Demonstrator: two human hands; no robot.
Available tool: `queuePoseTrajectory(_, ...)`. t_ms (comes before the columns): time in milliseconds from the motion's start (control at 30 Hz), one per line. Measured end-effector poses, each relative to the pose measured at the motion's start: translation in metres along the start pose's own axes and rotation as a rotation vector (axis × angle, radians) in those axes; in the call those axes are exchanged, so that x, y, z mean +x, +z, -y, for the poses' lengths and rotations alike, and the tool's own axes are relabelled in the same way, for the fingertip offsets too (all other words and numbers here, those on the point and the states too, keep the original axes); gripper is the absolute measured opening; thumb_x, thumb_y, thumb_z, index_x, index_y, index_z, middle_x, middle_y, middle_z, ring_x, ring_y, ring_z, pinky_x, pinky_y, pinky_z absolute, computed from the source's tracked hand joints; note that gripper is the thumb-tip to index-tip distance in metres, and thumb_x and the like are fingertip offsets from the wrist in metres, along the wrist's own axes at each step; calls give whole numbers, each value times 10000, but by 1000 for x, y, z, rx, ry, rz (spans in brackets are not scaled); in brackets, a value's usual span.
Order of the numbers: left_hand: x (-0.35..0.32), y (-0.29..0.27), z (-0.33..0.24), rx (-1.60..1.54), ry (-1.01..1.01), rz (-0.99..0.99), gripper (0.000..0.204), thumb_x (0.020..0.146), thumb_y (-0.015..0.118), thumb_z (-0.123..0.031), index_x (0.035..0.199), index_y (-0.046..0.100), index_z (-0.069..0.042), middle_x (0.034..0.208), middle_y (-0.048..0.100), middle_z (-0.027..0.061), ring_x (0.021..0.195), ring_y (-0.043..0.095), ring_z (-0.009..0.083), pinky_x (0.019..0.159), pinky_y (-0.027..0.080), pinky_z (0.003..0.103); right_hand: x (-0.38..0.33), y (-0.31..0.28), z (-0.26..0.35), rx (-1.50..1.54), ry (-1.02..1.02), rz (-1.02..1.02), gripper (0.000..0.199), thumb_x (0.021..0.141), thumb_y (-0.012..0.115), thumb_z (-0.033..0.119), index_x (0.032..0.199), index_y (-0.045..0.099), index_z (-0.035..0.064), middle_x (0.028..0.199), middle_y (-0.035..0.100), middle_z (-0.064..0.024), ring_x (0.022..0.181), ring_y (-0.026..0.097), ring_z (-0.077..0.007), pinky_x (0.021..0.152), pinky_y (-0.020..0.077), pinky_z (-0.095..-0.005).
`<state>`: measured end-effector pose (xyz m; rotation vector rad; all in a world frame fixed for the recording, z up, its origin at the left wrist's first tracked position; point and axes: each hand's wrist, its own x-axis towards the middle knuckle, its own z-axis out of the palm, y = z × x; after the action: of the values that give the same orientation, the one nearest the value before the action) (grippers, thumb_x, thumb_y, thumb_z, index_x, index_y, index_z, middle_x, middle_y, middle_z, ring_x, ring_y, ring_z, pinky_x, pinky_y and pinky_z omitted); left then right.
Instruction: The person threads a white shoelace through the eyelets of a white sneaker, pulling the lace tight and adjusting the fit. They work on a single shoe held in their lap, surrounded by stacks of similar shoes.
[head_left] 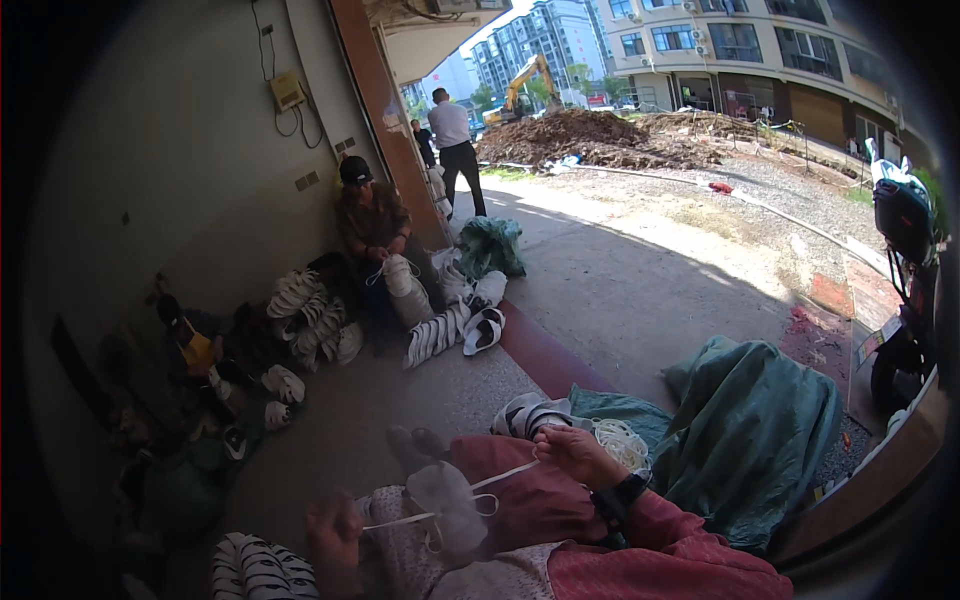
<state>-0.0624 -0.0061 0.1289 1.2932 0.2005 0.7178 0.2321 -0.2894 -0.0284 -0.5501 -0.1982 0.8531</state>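
Observation:
A white shoe upper (pixel 447 500) rests over my lap, slightly blurred. White shoelace (pixel 512 472) runs from it out to both sides, and a loose loop hangs at its right. My left hand (pixel 335 528), blurred at the lower edge, is closed around the left end of the lace. To the right and higher up, my right hand (pixel 577 455) pinches the other end, with the lace drawn fairly straight. Just beyond that hand lie a coil of white laces (pixel 622 446) and a stack of white-and-black uppers (pixel 530 413). Another stack of uppers (pixel 258 570) stands beside my left hand.
A large green sack (pixel 765 430) lies at my right. Ahead, a seated co-worker (pixel 375 215) handles a white lace among piled uppers (pixel 438 335). More uppers (pixel 310 315) line the wall. A parked motorbike (pixel 905 260) stands outside at the right.

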Motion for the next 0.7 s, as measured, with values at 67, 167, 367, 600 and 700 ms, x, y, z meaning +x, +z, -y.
queuePoseTrajectory(67,1,1,-3,65,39,20,260,1018,553,-299,929,632,-68,530,447,-9,427,369,60,398,244,225,4,-4,0,77,17,63,132,984,598,134,1064,630,34,1002,676,-50,891,662,-164,811,542,-306)
queuePoseTrajectory(167,-3,12,-14,-49,-3,21,266,1015,558,-296,924,635,-59,531,461,1,426,376,64,399,255,228,11,-11,-6,64,16,-67,116,961,614,109,1008,577,9,962,636,-91,849,625,-197,916,498,-373)
queuePoseTrajectory(367,-8,4,-5,-69,-57,65,293,991,595,-315,904,640,-39,556,521,29,428,407,79,401,275,230,9,-23,-12,7,34,-20,160,965,617,124,1048,588,-10,985,629,-91,887,622,-190,929,487,-357)
queuePoseTrajectory(600,-20,24,-27,34,-32,62,313,979,611,-333,901,640,-31,565,533,33,433,425,82,405,288,230,28,-25,-18,-85,68,257,186,1007,571,194,1082,589,25,1052,585,-38,949,580,-149,877,468,-273)
queuePoseTrajectory(700,-16,24,-24,50,-48,60,322,973,620,-345,903,643,-32,568,535,28,447,443,77,418,300,226,27,-13,-12,-38,93,358,202,1015,560,216,1092,592,33,1008,602,-14,929,581,-138,859,467,-286)
